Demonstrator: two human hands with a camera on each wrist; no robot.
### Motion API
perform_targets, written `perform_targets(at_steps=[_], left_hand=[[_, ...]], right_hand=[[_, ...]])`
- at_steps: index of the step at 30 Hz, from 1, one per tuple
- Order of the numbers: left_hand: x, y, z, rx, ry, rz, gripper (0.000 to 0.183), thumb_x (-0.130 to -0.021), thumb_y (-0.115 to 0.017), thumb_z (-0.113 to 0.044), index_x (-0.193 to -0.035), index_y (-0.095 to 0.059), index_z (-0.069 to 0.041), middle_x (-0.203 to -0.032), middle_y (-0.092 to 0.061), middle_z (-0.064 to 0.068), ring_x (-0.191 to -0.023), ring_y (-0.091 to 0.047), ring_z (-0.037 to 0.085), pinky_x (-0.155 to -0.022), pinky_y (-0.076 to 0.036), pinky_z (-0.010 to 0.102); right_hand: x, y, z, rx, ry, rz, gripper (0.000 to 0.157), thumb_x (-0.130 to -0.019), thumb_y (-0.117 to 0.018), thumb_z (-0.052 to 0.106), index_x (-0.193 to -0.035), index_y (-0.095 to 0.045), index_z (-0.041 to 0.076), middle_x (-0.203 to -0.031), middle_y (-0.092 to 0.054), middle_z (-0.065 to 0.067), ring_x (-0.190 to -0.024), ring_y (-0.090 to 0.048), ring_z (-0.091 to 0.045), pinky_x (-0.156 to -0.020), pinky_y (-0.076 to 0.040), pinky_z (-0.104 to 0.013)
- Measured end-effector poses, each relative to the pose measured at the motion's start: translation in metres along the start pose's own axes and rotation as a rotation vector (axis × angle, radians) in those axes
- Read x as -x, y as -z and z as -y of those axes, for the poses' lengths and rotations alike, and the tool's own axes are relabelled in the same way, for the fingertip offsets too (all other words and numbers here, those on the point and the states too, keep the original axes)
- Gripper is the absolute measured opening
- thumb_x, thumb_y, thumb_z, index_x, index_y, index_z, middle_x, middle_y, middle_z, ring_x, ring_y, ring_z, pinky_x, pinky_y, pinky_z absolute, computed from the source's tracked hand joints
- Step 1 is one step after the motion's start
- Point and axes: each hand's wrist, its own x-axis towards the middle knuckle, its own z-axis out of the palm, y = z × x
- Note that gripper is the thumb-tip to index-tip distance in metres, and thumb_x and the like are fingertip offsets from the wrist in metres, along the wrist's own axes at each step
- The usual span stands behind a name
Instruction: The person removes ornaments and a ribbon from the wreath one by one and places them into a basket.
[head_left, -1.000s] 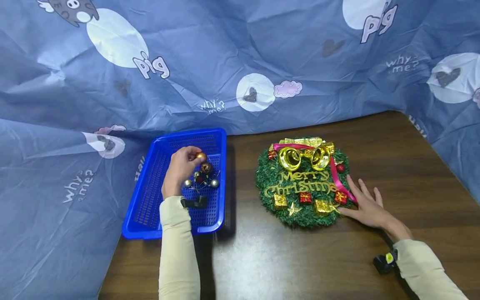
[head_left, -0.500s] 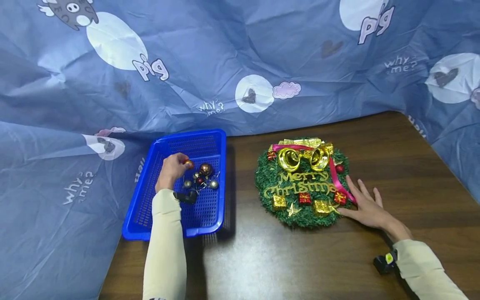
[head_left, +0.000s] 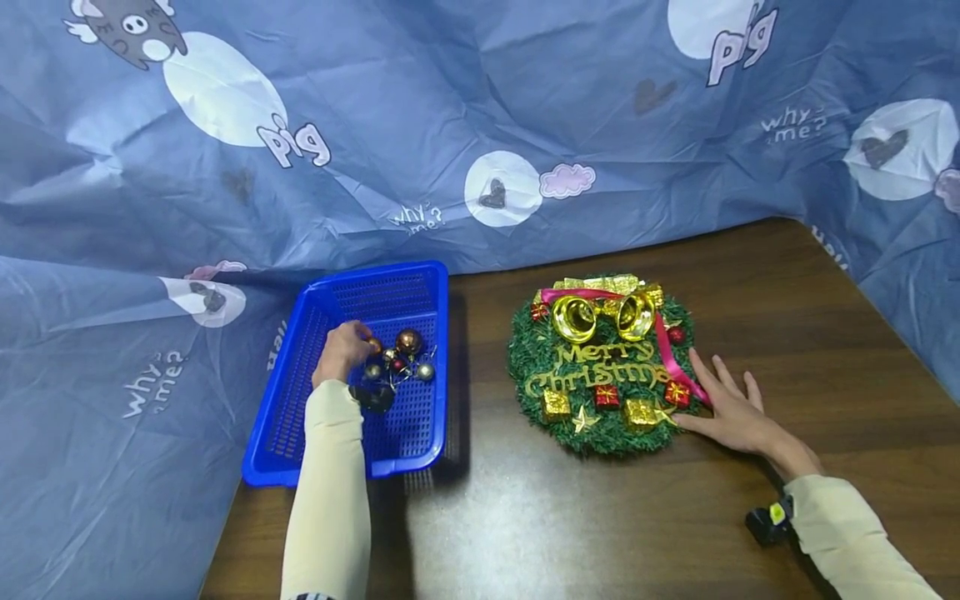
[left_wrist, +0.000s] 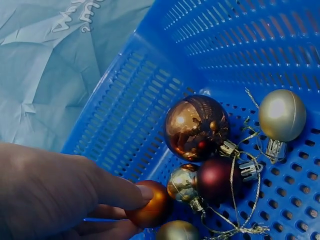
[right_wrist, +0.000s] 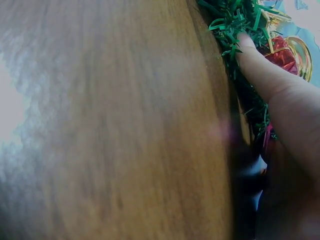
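Inside the blue basket (head_left: 446, 367), my left hand (head_left: 343, 352) pinches an orange Christmas ball (left_wrist: 150, 204) between thumb and fingers. Close by lie a large bronze ball (left_wrist: 196, 127), a dark red ball (left_wrist: 218, 179), a small shiny gold ball (left_wrist: 183, 183) and a pale gold ball (left_wrist: 282, 115). Gold strings tangle among them. My right hand (head_left: 735, 414) rests with spread, straight fingers at the right edge of a green Christmas wreath (head_left: 600, 437). In the right wrist view, the thumb (right_wrist: 265, 70) touches the wreath's green tinsel.
Two gold bells (head_left: 603, 318), "Merry Christmas" lettering, small gift boxes and a pink ribbon decorate the wreath. Both basket and wreath are on a brown wooden table (head_left: 510, 517). A blue printed cloth (head_left: 420, 108) hangs behind and at the sides.
My left hand, holding the orange ball, has moved left and then down deeper into the basket, beside the other balls. My right hand stays at the wreath's edge.
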Motion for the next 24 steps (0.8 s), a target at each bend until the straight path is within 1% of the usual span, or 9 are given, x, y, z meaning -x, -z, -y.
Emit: perform_targets(at_steps=[3, 8, 11, 15, 18, 24], left_hand=[[0.002, 0.0, 0.0, 0.011, 0.045, 0.031, 0.037, -0.087, -0.063, -0.019, -0.121, -0.058, -0.004, -0.128, -0.055, 0.024, -0.116, -0.054, 0.039, -0.095, -0.045, 0.055], [0.004, 0.001, 0.001, 0.024, 0.081, 0.065, 0.041, -0.087, -0.063, -0.021, -0.125, -0.056, -0.006, -0.131, -0.053, 0.024, -0.118, -0.052, 0.04, -0.094, -0.044, 0.058], [0.006, 0.003, 0.002, 0.027, 0.095, 0.062, 0.044, -0.089, -0.06, -0.025, -0.129, -0.053, -0.007, -0.137, -0.049, 0.024, -0.122, -0.049, 0.041, -0.096, -0.043, 0.058], [0.008, 0.01, -0.001, 0.013, 0.061, 0.012, 0.047, -0.092, -0.057, -0.03, -0.131, -0.05, -0.003, -0.139, -0.046, 0.026, -0.123, -0.048, 0.043, -0.099, -0.042, 0.056], [0.009, 0.016, -0.009, -0.004, 0.008, -0.021, 0.048, -0.093, -0.056, -0.028, -0.13, -0.049, 0.0, -0.137, -0.046, 0.029, -0.124, -0.047, 0.043, -0.102, -0.04, 0.053], [0.014, 0.02, -0.025, -0.012, -0.06, -0.072, 0.05, -0.092, -0.058, -0.028, -0.13, -0.049, 0.003, -0.134, -0.044, 0.031, -0.126, -0.043, 0.044, -0.107, -0.036, 0.052]], right_hand=[[0.0, 0.0, 0.0, 0.002, -0.002, 0.001, 0.103, -0.089, -0.061, 0.049, -0.152, 0.014, 0.019, -0.158, -0.003, -0.023, -0.144, 0.013, -0.042, -0.106, 0.025, -0.062], [0.0, 0.001, 0.001, 0.006, -0.005, 0.001, 0.103, -0.089, -0.061, 0.05, -0.152, 0.014, 0.019, -0.158, -0.005, -0.023, -0.145, 0.012, -0.042, -0.106, 0.025, -0.063], [0.0, 0.0, 0.002, 0.001, -0.001, 0.002, 0.102, -0.089, -0.06, 0.05, -0.152, 0.014, 0.019, -0.158, -0.005, -0.023, -0.144, 0.012, -0.042, -0.105, 0.026, -0.062], [0.0, 0.0, 0.001, 0.002, 0.002, 0.003, 0.102, -0.089, -0.06, 0.049, -0.152, 0.014, 0.019, -0.158, -0.006, -0.024, -0.144, 0.012, -0.042, -0.105, 0.026, -0.062], [0.001, 0.001, 0.001, 0.01, -0.001, -0.001, 0.102, -0.089, -0.061, 0.049, -0.152, 0.014, 0.019, -0.158, -0.006, -0.024, -0.144, 0.012, -0.043, -0.106, 0.025, -0.063], [0.001, 0.001, 0.002, 0.004, -0.002, 0.0, 0.102, -0.089, -0.06, 0.049, -0.152, 0.014, 0.019, -0.157, -0.006, -0.024, -0.144, 0.012, -0.043, -0.105, 0.025, -0.063]])
